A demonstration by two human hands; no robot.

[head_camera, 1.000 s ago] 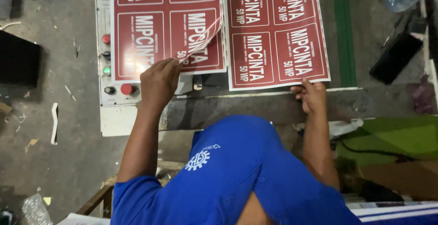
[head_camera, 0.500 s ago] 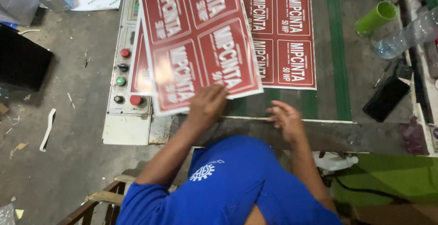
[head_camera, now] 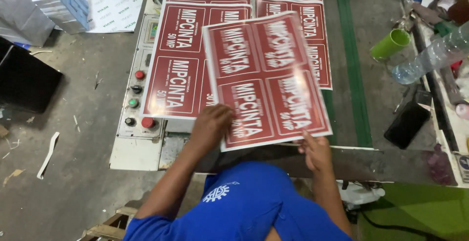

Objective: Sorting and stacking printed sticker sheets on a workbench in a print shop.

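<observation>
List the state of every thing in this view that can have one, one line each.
Left hand: flat on the glossy red sheet, gripping its lower left part.
Right hand: pinching the sheet's bottom right edge.
Glossy red sheet: lifted, tilted, held over the others.
Red sheet beneath: lying flat, partly covered.
Green cup: lying on its side.
Clear plastic bottle: lying down.
Black phone: screen dark.

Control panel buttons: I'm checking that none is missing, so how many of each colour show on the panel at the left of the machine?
Red buttons: 2
Black buttons: 2
Green button: 1
Total on the control panel: 5
</observation>
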